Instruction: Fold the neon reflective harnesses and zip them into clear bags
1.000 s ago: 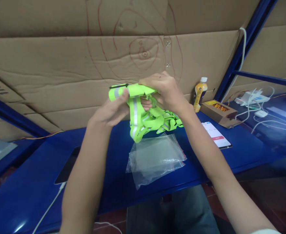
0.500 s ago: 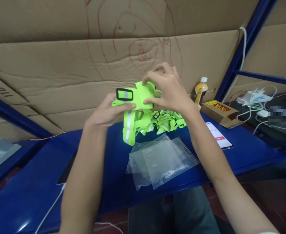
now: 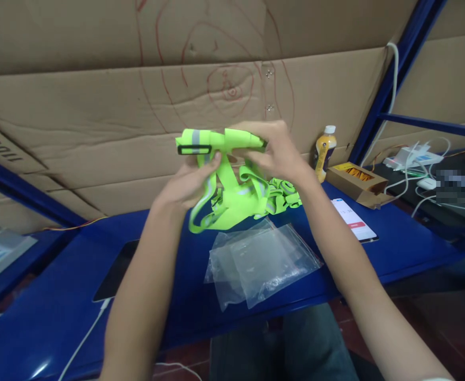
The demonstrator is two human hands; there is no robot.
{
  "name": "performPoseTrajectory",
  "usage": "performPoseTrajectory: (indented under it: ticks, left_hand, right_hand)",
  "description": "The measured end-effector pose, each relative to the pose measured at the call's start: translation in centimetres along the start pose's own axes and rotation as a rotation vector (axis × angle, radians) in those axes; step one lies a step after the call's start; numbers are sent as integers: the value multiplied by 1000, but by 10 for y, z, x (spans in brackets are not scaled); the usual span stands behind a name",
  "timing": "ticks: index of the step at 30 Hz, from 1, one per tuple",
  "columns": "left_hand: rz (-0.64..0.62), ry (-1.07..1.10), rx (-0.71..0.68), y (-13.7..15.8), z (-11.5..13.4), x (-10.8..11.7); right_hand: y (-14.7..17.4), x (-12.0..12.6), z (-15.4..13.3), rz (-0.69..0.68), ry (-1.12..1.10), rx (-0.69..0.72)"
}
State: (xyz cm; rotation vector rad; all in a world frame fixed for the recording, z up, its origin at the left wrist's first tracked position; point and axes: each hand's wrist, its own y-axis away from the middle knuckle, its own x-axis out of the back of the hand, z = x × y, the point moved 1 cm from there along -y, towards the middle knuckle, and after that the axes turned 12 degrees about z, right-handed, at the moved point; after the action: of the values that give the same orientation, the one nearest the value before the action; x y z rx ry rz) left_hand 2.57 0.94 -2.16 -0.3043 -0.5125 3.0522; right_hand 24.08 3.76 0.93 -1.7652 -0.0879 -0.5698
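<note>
Between my hands, raised above the blue table, is a neon-yellow reflective strap vest with silver stripes and a black buckle on its left end. My left hand is closed on the left part of it, thumb in front below the buckle. My right hand grips the right end, its fingers partly hidden behind the band. Loose straps hang down below both hands. Behind them lies a heap of more neon-yellow straps. Clear plastic bags lie flat in front of the vest.
A blue table stands against a cardboard wall. To the right are a phone, a juice bottle, an open carton and white cables. A dark tablet-like device with a white cable lies left.
The band has been tipped so that its upper edge faces me, and its straps have dropped lower and spread. My right hand has come down slightly and curled around the right end.
</note>
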Motion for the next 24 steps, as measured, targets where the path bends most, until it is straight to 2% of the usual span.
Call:
performPoseTrajectory:
  ticks: [1,3,5,7,10,12,16,20,24]
  left_hand:
    - [-86,40,80,3,3,-4]
    - [-206,114,136,7,12,-9]
    - [-158,183,104,8,21,-9]
    - [-12,194,96,5,25,-5]
    - [93,126,122,1,24,2]
    - [78,83,124,2,22,6]
    - [42,16,72,12,25,9]
    - [-2,-110,49,18,24,11]
    - [-17,-294,-88,12,16,14]
  right_hand:
    - [0,-3,-1,15,7,39]
    - [1,-10,-1,16,48,112]
    - [2,-17,0,-5,105,141]
    - [3,-22,3,-55,96,140]
    - [5,-24,10,-140,-87,144]
    - [6,-20,17,-139,-200,105]
    - [6,-13,26,-157,-285,-28]
    - [7,-17,28,-209,-392,-63]
    - [9,-20,30,-146,-429,-109]
